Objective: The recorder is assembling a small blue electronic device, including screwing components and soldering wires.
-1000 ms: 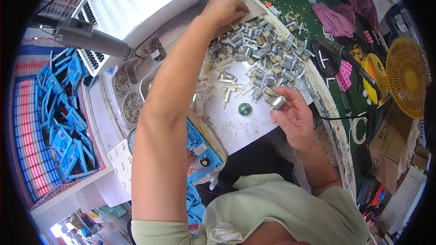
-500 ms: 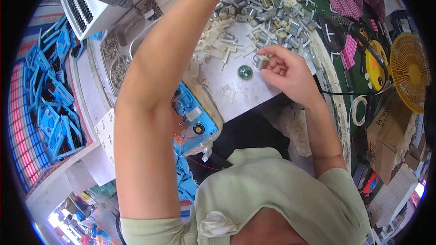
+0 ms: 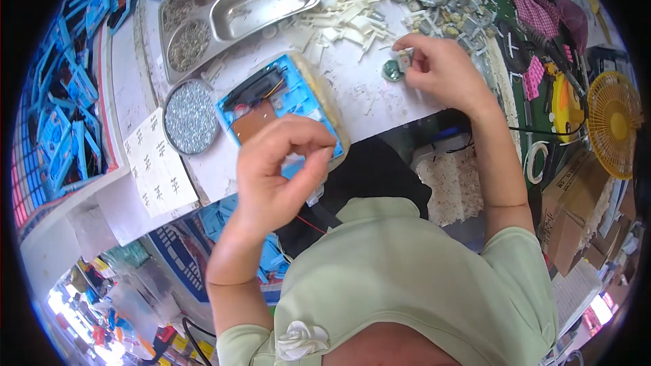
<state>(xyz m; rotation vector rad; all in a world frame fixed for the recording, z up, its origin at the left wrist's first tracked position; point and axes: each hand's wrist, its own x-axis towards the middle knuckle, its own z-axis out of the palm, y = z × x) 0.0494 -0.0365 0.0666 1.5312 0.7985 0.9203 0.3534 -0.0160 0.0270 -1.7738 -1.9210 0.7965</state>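
My right hand [image 3: 447, 74] pinches a small silver motor [image 3: 405, 61] between thumb and fingers, low over the white worktop. Right beside that motor sits a small round green container [image 3: 392, 70]. My left hand [image 3: 278, 169] hovers over a blue plastic housing [image 3: 298, 88], thumb and forefinger pressed together; whatever may be between them is too small to see. Inside the housing are a black part, thin wires and a brown board, partly covered by the left hand.
Motors [image 3: 441, 0] lie heaped at the back, beside white plastic pieces [image 3: 352, 20]. A metal tray [image 3: 264, 10] and a round dish of screws [image 3: 191, 116] stand left. Blue housings [image 3: 57, 135] fill the far-left basket. A yellow fan [image 3: 614, 125] is at right.
My left hand has come back from the far side of the worktop to above the blue housing. The right hand still grips the motor beside the green container. The view has shifted.
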